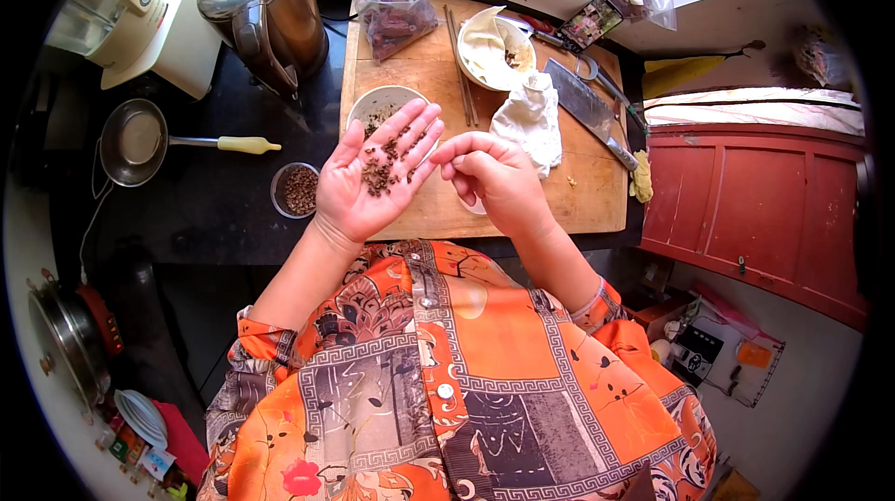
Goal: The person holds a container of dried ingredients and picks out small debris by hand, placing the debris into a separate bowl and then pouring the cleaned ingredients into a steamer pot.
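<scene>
My left hand [342,190] is palm up with the fingers stretched out. On its palm and fingers lie loose dark-brown dried peppercorns [377,176]. My right hand [507,183] is just right of it, the curled fingers close to the left little finger; nothing can be made out between them. Behind the left hand, partly hidden by it, stands a white bowl [358,108] with dark bits inside. A small clear tub of brown peppercorns [299,191] stands left of the left wrist. A pale round thing [475,207] shows under the right hand, mostly hidden.
The wooden board [447,218] bears chopsticks [461,67], a bowl with dough-like sheets [484,46], a white cloth [535,120], a cleaver [584,106] and a bag of dried red pods [395,25]. Left are a kettle [269,8], a blender [150,32] and a small pan [134,141].
</scene>
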Demonstrator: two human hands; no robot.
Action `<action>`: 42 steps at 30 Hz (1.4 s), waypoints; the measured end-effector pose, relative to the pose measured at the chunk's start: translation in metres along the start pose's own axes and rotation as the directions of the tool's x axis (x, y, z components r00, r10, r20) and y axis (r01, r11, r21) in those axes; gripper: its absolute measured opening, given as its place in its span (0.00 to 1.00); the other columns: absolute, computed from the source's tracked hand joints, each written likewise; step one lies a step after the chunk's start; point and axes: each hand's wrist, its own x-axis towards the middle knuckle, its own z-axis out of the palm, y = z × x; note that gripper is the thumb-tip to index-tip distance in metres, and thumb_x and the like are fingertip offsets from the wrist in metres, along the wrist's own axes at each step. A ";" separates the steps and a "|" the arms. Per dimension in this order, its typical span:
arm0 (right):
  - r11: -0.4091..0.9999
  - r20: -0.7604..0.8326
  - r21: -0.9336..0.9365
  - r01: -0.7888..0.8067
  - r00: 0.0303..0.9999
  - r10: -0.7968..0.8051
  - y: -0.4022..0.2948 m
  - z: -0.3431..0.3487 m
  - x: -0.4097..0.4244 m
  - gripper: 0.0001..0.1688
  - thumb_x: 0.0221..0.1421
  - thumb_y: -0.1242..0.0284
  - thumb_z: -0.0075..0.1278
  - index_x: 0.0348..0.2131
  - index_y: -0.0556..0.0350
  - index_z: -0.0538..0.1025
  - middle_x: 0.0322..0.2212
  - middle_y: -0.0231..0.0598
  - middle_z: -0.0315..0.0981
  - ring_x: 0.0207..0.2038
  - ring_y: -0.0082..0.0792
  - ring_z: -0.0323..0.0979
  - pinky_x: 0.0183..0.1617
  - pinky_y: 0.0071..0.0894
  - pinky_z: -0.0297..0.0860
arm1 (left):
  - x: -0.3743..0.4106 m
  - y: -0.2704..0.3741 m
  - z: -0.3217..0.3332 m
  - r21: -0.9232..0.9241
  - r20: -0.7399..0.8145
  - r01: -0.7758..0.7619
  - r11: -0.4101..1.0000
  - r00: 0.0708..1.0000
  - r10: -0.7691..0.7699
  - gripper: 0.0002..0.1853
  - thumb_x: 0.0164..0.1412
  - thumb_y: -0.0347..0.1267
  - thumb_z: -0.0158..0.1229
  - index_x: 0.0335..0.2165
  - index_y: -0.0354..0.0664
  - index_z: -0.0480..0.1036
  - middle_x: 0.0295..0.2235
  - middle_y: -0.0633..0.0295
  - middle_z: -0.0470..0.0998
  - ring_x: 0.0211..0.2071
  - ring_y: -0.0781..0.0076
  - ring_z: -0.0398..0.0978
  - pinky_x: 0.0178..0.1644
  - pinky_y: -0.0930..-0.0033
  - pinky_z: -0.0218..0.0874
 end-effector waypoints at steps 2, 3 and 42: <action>0.987 0.028 -0.162 0.006 1.000 -0.002 -0.003 0.008 -0.002 0.13 0.52 0.82 0.43 0.35 0.62 0.78 0.26 0.36 0.77 0.27 0.20 0.71 0.33 0.21 0.70 | 0.000 0.000 -0.004 -0.055 0.051 0.009 0.998 0.999 -0.007 0.35 0.67 0.45 0.36 0.63 0.34 0.42 0.65 0.50 0.40 0.66 0.59 0.38 0.67 0.55 0.33; 0.951 0.042 -0.281 0.127 0.992 -0.120 0.000 0.012 -0.002 0.15 0.52 0.82 0.42 0.37 0.61 0.78 0.26 0.35 0.76 0.27 0.19 0.70 0.32 0.20 0.68 | 0.001 0.000 -0.004 -0.082 0.077 0.016 0.997 0.997 -0.010 0.34 0.67 0.44 0.35 0.63 0.34 0.41 0.65 0.49 0.39 0.67 0.58 0.37 0.68 0.54 0.32; 0.309 0.252 -0.825 0.474 0.796 -0.550 0.006 0.032 0.016 0.05 0.44 0.77 0.54 0.27 0.57 0.77 0.24 0.44 0.73 0.27 0.44 0.73 0.30 0.37 0.71 | 0.007 -0.009 -0.003 0.056 -0.093 0.024 0.998 0.995 -0.019 0.34 0.67 0.45 0.34 0.62 0.31 0.45 0.63 0.49 0.49 0.64 0.61 0.48 0.67 0.60 0.36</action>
